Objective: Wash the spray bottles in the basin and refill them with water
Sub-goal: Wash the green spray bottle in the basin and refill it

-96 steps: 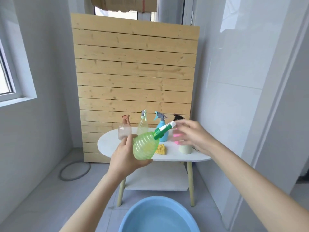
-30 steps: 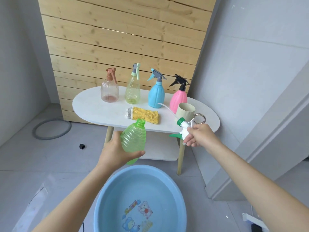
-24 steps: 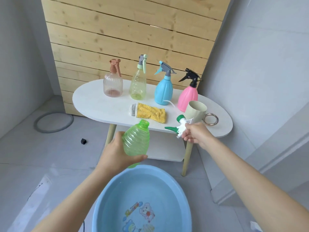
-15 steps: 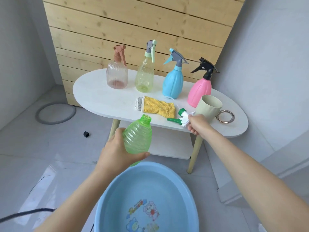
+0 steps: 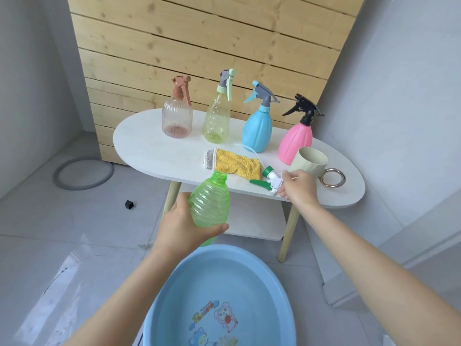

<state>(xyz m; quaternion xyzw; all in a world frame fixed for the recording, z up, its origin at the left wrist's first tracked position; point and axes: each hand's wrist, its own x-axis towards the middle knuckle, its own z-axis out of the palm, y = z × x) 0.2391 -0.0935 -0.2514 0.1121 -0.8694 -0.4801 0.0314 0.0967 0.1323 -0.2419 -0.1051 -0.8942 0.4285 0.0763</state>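
My left hand (image 5: 182,226) grips a ribbed green bottle (image 5: 209,203) with an uncapped neck, held upright just above the far rim of the blue basin (image 5: 219,265) on the floor. The bottle's green and white spray head (image 5: 268,177), with its thin tube, lies on the white oval table (image 5: 154,146). My right hand (image 5: 299,188) holds the head's white end with thumb and fingers. At the back of the table stand a pinkish clear bottle (image 5: 177,118), a yellowish clear bottle (image 5: 216,121), a blue bottle (image 5: 257,131) and a pink bottle (image 5: 295,141), all with sprayers on.
A yellow cloth (image 5: 237,164) lies left of the spray head. A beige cup (image 5: 309,163) and a metal ring (image 5: 333,178) sit by my right hand. The table has a lower shelf (image 5: 249,221). A grey hoop (image 5: 83,173) and a small black piece (image 5: 128,204) lie on the floor.
The spray head came off the green bottle. My right hand carried it down to the table, where it now lies. My left hand kept the bottle over the basin.
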